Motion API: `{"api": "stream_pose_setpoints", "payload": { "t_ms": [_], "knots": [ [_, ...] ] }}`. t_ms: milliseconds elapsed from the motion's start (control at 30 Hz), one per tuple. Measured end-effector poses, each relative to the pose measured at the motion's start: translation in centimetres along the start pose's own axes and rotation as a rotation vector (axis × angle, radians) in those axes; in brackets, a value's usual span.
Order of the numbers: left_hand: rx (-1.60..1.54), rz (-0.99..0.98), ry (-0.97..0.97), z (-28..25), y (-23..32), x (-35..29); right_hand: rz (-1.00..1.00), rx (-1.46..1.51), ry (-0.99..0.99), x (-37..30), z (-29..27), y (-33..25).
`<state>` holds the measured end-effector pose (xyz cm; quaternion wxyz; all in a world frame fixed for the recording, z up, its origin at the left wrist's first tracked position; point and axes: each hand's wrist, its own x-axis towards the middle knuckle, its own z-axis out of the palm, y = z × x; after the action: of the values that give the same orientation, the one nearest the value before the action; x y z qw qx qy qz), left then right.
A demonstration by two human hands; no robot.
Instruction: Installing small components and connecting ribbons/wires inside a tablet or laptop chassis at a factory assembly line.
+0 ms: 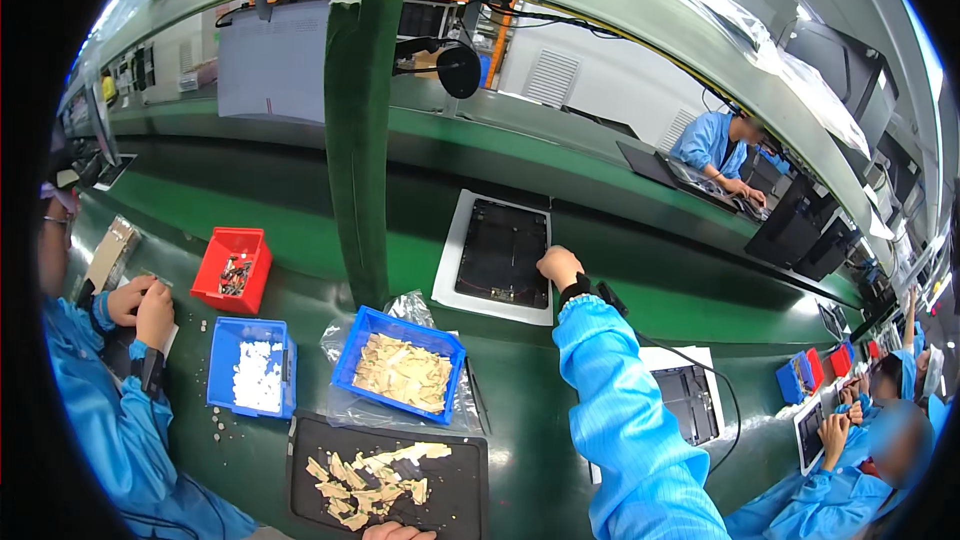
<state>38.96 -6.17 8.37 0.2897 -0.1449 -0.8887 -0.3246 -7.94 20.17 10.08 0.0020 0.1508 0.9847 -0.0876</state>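
My right hand reaches far forward, its fingers curled at the right edge of a flat black tablet-like housing. That housing lies on a larger white panel at the back of the bench. Only the knuckles of my left hand show at the lower rim, by the near edge of a black tray; its fingertips are hidden. Tan torn strips lie scattered in this tray. Just beyond stands a blue bin full of similar tan pieces, on clear plastic film.
Left are a red bin of small parts and a blue bin of white pieces. A co-worker's hands work at far left. A green post rises mid-bench. Beside my right forearm lie another panel and a black cable.
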Motion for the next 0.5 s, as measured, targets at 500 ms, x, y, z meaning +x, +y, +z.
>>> {"api": "stream_pose_setpoints", "payload": {
  "t_ms": [500],
  "knots": [
    [0.038,0.042,-0.008,0.1,0.1,0.1,-0.334,0.798,0.112,-7.5,-12.3,6.1]
  ]
}}
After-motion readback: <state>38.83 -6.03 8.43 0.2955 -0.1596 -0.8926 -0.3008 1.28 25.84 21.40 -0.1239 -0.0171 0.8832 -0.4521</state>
